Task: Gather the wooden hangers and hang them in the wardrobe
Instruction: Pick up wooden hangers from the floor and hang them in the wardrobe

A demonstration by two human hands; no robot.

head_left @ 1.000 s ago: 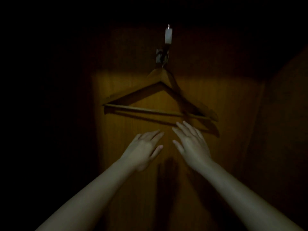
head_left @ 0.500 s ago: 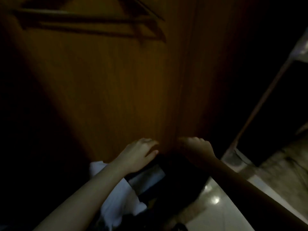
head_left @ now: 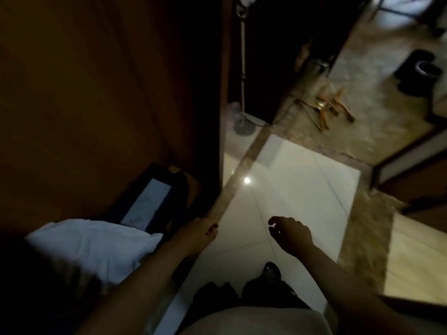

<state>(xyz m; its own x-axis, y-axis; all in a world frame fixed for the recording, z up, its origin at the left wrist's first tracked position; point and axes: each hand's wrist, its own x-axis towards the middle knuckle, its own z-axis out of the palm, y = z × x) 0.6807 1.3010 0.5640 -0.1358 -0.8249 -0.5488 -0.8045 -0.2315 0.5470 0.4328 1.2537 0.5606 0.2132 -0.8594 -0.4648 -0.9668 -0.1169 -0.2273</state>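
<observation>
A small pile of wooden hangers [head_left: 325, 108] lies on the brown floor at the upper right, far from both hands. The wooden wardrobe [head_left: 108, 88] fills the left side, its inside dark. My left hand [head_left: 197, 234] hangs low by the wardrobe's edge, fingers loosely curled and holding nothing. My right hand [head_left: 290, 234] hovers over the white floor tiles with fingers bent and apart, also holding nothing. The hanger on the wardrobe hook is out of view.
A white cloth [head_left: 96, 247] and a dark flat box [head_left: 150, 199] lie on the wardrobe floor. A thin pole on a round base [head_left: 243, 97] stands beside the wardrobe's edge. A dark round object [head_left: 425, 68] sits at the far right. My feet [head_left: 242, 291] are on the white tiles.
The view has swung down and to the right, away from the hanger on the hook to the floor. Both hands dropped low, away from the wardrobe's back panel. The hangers on the floor came into view.
</observation>
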